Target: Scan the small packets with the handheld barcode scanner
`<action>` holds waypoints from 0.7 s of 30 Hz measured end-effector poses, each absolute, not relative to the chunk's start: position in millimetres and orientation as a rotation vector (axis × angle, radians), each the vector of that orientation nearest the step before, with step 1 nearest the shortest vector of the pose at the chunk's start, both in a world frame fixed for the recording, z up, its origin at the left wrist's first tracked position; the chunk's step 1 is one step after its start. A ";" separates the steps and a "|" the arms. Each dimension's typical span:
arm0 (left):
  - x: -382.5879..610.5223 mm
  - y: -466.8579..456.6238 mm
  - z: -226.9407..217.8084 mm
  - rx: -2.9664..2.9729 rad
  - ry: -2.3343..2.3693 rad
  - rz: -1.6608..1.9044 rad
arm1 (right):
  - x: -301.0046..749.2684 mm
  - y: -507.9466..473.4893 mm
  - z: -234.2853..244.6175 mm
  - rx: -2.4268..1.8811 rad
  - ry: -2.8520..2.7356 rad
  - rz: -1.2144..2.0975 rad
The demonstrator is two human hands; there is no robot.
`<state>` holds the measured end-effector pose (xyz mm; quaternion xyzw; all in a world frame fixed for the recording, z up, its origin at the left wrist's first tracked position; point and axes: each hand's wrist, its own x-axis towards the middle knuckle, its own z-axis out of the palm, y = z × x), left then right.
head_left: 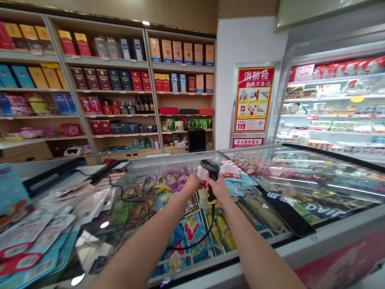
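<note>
Both my arms reach out over the glass lid of a chest freezer (300, 241). My right hand (218, 188) is closed round the yellow-and-black grip of a barcode scanner (210, 167), whose black head points left. A black cable (192, 241) runs from the scanner down over the glass. My left hand (193, 182) pinches a small white and red packet (202, 173) right in front of the scanner head. Under the glass lie several colourful snack and ice cream packs.
Flat blue, white and red packets (39, 237) are piled on the counter at the left. Wooden shelves (120, 92) with boxed goods line the back wall. An open chiller (333, 108) stands at the right, beside a red fire-hose poster (254, 98).
</note>
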<state>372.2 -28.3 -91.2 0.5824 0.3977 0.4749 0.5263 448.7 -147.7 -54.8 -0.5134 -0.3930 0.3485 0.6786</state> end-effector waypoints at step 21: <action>301.1 -16.5 -99.6 0.913 0.878 1.562 | 428.2 -160.4 -62.5 -1.381 -1.000 1.180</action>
